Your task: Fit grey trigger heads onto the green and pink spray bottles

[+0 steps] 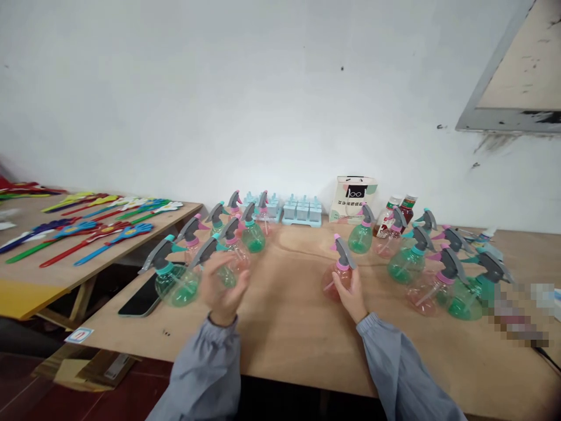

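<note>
My right hand (351, 293) is wrapped round the lower body of a pink spray bottle (332, 279) with a grey and pink trigger head, upright at the table's middle. My left hand (224, 286) is raised with thumb and fingers curved apart and nothing between them. Behind it, partly hidden, is a green spray bottle (209, 250) with a grey and teal head. Another green spray bottle (177, 286) stands to its left, and a pink spray bottle (239, 252) to its right. Several more pink and green spray bottles (405, 263) stand on the right side.
A phone (139, 299) lies at the left of the wooden table (289, 345). Light-blue ice-pop moulds (302, 210), a printed paper bag (350, 202) and two labelled bottles (390, 216) line the wall. Colourful hand-shaped plastic sticks (103, 234) cover the left table.
</note>
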Demonstrator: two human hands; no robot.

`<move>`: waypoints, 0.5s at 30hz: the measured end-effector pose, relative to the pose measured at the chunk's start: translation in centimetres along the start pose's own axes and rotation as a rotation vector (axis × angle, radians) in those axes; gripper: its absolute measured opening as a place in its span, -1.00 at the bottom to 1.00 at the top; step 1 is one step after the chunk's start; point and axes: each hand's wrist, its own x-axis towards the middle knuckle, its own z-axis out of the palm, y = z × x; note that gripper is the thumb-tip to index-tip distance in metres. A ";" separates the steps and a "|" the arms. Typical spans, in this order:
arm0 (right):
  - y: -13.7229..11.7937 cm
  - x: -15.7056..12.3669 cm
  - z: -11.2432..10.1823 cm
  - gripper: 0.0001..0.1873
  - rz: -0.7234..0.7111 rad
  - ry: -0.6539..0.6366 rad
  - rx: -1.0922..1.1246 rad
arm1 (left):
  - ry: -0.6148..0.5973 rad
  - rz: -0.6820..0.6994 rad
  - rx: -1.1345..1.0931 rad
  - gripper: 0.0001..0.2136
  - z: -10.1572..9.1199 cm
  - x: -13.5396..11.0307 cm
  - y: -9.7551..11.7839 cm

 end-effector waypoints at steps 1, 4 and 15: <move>-0.2 -0.2 0.3 -0.56 0.003 -0.009 0.011 | -0.204 -0.116 0.002 -0.71 1.4 -0.5 1.3; -0.8 -1.2 1.5 -0.59 0.015 -0.056 0.032 | -0.615 -0.369 -0.129 -0.46 6.1 -2.4 4.6; -1.1 2.3 -0.7 -0.43 -0.077 -0.039 -0.032 | -0.556 -1.007 -0.584 -0.48 12.7 -5.4 6.1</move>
